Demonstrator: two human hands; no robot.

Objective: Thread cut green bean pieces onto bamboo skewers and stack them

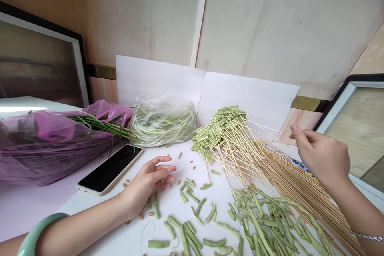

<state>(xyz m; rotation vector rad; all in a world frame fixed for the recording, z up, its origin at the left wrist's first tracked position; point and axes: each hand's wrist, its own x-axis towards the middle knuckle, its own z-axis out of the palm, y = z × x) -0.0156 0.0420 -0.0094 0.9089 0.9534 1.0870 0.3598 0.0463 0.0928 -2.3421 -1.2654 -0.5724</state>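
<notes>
Left hand (147,186) half open, empty, resting on white table (126,236) among cut green beans (201,207), toward front edge. Right hand (322,156) raised, loosely curled, nothing visibly held, above bare bamboo skewers (294,192), just beside bean-threaded skewers (222,136).

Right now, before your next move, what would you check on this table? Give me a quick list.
Left hand empty, resting with fingers curled: ok
Right hand raised with fingertips pinched, whether it holds anything: cannot tell
Loose bamboo skewers lying below the right hand: ok
Cut green bean pieces spread in front of the left hand: ok
Phone apart from the left hand: ok
Surface free of scraps: not ok, small brown bits lie around the left hand
</notes>
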